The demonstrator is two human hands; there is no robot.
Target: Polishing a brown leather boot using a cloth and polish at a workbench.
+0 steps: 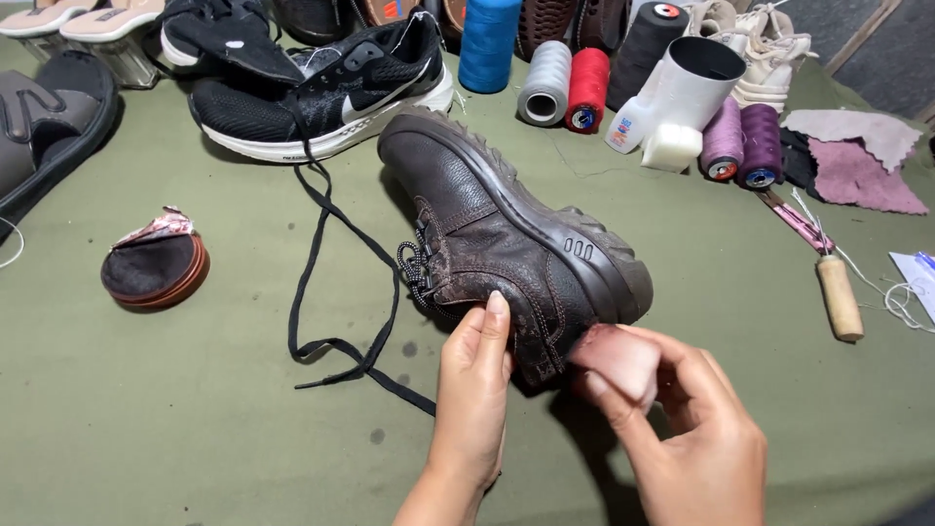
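A dark brown leather boot (497, 234) lies on its side on the green cloth, sole facing away from me, heel toward me. My left hand (474, 390) rests flat against the boot's upper near the heel, steadying it. My right hand (682, 429) pinches a small pinkish cloth (623, 356) and presses it against the boot's heel. Speckled laces (417, 265) hang from the boot's eyelets.
A black sneaker (326, 88) with a long loose black lace (336, 292) lies behind the boot. An open round tin of polish (156, 268) sits at left. Thread spools (584, 88), a white bottle (682, 97), a wooden-handled awl (833, 287), fabric scraps (862, 161) and sandals (44, 117) ring the cloth.
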